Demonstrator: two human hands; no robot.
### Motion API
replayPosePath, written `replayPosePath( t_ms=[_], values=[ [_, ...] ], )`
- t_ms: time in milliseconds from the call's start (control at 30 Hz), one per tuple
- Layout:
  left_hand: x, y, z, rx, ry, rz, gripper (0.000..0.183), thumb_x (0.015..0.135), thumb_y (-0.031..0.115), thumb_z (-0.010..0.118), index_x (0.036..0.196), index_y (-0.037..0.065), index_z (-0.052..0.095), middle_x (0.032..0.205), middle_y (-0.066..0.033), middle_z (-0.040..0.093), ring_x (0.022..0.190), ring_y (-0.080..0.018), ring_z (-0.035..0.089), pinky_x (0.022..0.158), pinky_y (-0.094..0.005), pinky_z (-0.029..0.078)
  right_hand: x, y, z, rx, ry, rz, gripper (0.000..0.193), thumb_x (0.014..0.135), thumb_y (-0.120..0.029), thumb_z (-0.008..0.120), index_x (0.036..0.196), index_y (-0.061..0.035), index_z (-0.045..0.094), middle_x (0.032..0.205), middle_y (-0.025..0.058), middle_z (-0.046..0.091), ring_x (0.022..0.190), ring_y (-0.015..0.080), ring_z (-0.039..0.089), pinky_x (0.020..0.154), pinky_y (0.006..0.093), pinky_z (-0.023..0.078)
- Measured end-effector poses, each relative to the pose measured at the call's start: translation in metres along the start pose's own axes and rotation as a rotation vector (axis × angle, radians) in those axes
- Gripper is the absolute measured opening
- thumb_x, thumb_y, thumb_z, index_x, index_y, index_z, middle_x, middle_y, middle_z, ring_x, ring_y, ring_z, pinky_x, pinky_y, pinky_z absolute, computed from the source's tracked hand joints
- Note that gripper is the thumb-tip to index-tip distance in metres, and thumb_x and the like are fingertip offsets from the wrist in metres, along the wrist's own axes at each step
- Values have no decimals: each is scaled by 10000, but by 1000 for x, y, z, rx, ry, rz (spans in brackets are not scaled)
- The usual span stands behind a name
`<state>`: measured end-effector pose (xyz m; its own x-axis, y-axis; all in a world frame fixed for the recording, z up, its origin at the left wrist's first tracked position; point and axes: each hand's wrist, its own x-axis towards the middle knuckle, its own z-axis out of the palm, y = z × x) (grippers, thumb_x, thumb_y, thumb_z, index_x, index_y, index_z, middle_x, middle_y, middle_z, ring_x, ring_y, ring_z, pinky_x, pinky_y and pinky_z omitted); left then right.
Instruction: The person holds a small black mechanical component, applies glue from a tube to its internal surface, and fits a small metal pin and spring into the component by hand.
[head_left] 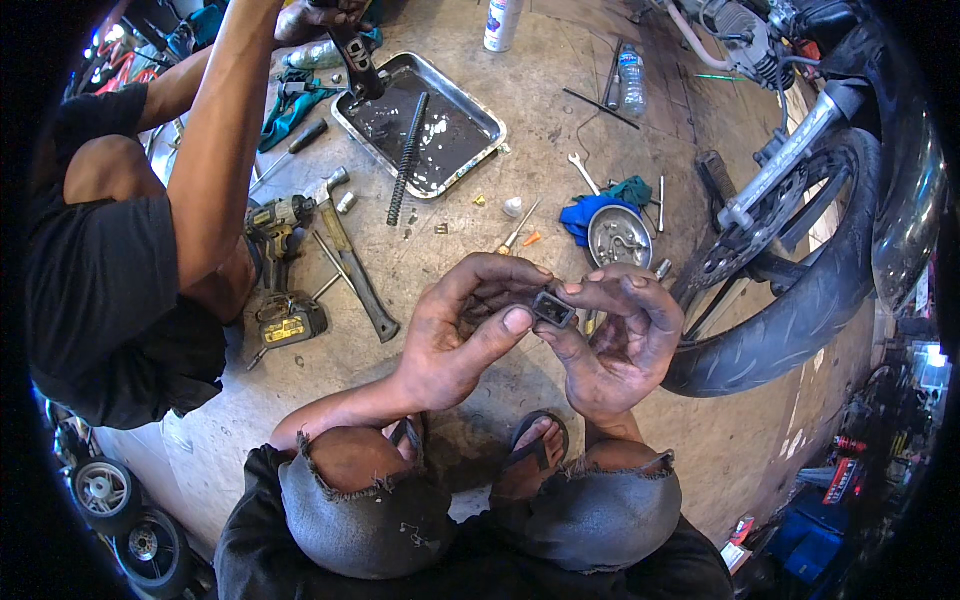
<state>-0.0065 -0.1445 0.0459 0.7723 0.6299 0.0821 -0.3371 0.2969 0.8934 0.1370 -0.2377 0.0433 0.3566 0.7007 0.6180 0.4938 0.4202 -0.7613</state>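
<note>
Both my greasy hands meet in the middle of the view on a small dark rectangular part [553,309]. My left hand [465,330] pinches it from the left, thumb pressed on its edge. My right hand [620,345] grips it from the right with fingertips on top. My knees in torn grey trousers and sandalled feet are below. A co-worker on the left reaches an arm [215,150] up over a metal tray [484,113] holding dark oil and a long spring [405,160].
A motorcycle front wheel [800,290] stands at right. On the concrete floor lie a hammer [350,255], a cordless drill [275,230], a wrench [583,172], a blue rag [600,212], a small round metal dish [618,238], a water bottle [630,80] and a spray can [500,22].
</note>
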Motion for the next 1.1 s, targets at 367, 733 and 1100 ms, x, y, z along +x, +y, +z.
replayPosePath(
  t_ms=[367, 733, 1100],
  values=[
    [5, -6, 2, -14, -49, 184, 348, 915, 98, 605, 1194, 5, 420, 1235, -252, 543, 1192, -318, 543, 1021, -437, 431, 4, -2, 0, -45, -38, -32, 823, 728, -27, 815, 1374, -73, 308, 975, 91, 689, 1069, 236, 554, 976, 401, 405],
    [8, -6, -5, 180, -81, 465, 325, 832, -49, 667, 1109, -16, 500, 1196, -277, 574, 1166, -341, 577, 971, -427, 486, 2, -2, 6, 15, -1, -79, 884, 700, 117, 759, 1403, -79, 259, 938, 125, 703, 936, 257, 663, 865, 396, 507],
    [9, -2, -2, 106, -175, 427, 291, 837, -44, 680, 1079, -22, 520, 1273, -340, 531, 1264, -413, 492, 1018, -488, 443, -1, -4, 0, 152, 45, -51, 635, 732, 79, 752, 1259, -76, 433, 921, 98, 719, 1040, 249, 605, 876, 386, 491]
  ],
)
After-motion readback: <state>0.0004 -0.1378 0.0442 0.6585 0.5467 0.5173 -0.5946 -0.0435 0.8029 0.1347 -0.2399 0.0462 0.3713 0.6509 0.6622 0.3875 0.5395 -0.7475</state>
